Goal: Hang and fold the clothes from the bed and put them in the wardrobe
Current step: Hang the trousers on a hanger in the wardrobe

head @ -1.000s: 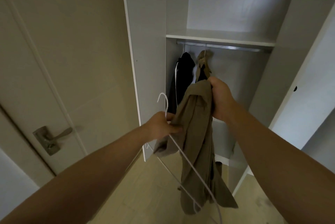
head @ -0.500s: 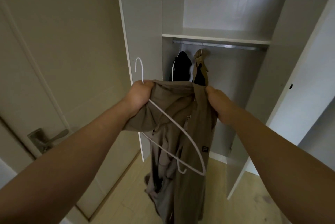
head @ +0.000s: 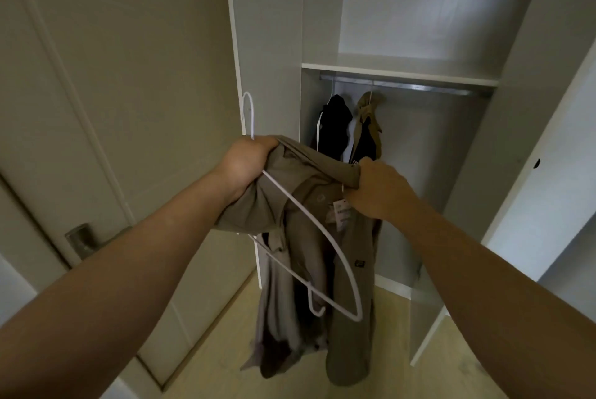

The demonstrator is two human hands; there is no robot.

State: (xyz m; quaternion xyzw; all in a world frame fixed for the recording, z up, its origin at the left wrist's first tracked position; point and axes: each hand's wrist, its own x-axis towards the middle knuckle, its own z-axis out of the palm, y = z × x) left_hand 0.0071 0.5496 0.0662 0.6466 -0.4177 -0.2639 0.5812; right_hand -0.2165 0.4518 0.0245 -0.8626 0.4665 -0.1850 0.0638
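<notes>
Standing in front of the open wardrobe [head: 267, 43] with the khaki jacket [head: 303, 172] stretched between my fists; it's a soft, matte, crumpled cotton-looking thing and most of it droops in long folds toward the pale wood-look floor [head: 387, 376]; not on the rail yet.

My left hand [head: 246, 163] is clenched round the neck of a thin white wire hanger [head: 292, 197] plus a bunch of the fabric; the hook curls up above my knuckles; the rest of the wire runs down across the front of the cloth to a rounded corner low down, and one stretch of it slips behind the fabric where I can't follow it.

My right hand [head: 377, 189] is curled tight on the upper edge of the cloth, right by a paper tag [head: 340, 214] whose print is too small to read; there's a little dark square patch [head: 359, 263] lower down, also unreadable.

Inside, a shiny metal rail [head: 419, 87] sits just under a flat white shelf [head: 400, 71]; a black garment [head: 335, 124] and a tan one [head: 367, 111] hang side by side at its left end, lower halves hidden behind what I'm holding.

On the left, a smooth beige door [head: 129, 76] with a dull metal handle [head: 84, 239], partly covered by my forearm.
</notes>
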